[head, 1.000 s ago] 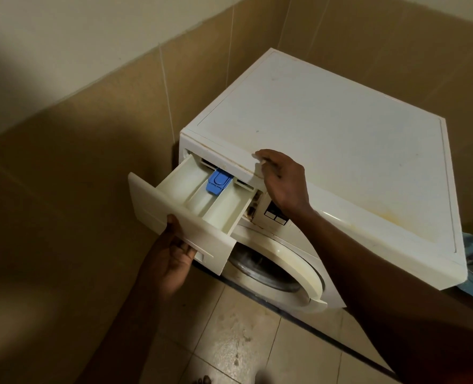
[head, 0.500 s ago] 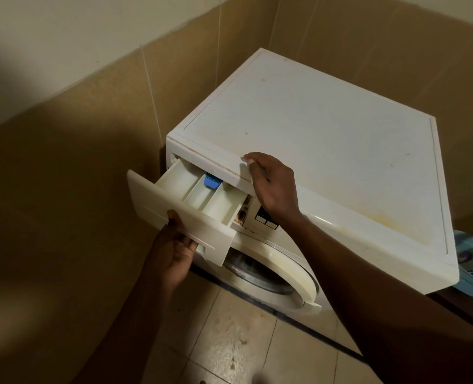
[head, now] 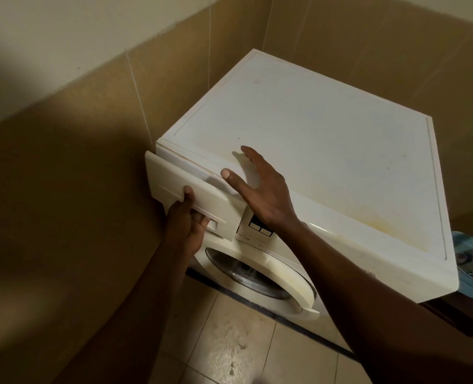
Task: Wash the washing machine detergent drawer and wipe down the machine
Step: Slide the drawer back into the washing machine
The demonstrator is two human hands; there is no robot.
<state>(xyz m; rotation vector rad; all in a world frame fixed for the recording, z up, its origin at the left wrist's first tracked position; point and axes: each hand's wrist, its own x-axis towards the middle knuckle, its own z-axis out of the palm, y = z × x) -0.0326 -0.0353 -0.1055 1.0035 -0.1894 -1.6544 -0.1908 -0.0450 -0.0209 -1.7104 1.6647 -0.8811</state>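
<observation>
Two hands: I am hooking my left hand (head: 186,220) into the detergent drawer (head: 174,181) to guide it; right hand (head: 260,189), fingers spread, is hovering to brace the washing machine's (head: 326,139) near-left edge.

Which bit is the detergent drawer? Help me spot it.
Find the washing machine in the tiled corner. At its front's top left, above the round door, is the detergent drawer. It's the plain cream panel the left hand grips, beside dark buttons.
</observation>
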